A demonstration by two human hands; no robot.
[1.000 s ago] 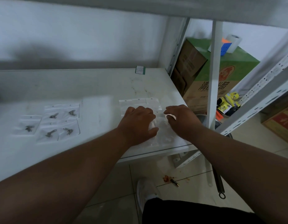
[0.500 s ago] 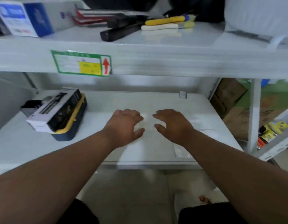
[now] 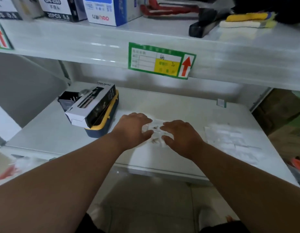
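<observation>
Blk/wht box [image 3: 92, 105] atop yellow case [image 3: 99, 132]; green label [image 3: 161, 60] above.

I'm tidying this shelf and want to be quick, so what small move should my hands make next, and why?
Probably close both hands inward on the small clear bags. The left hand and right hand are spread open on either side of them, gripping nothing, and the bags lie flat on the white shelf.

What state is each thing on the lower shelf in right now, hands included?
left hand: open, fingers spread on the small clear bags.
right hand: open, fingertips on the same bags.
small clear bags: flat on the shelf, metal parts inside.
black-and-white box: lying on top of the yellow-and-navy case.
yellow-and-navy case: lid down.
other clear bags: flat, untouched, right of the hands.
</observation>
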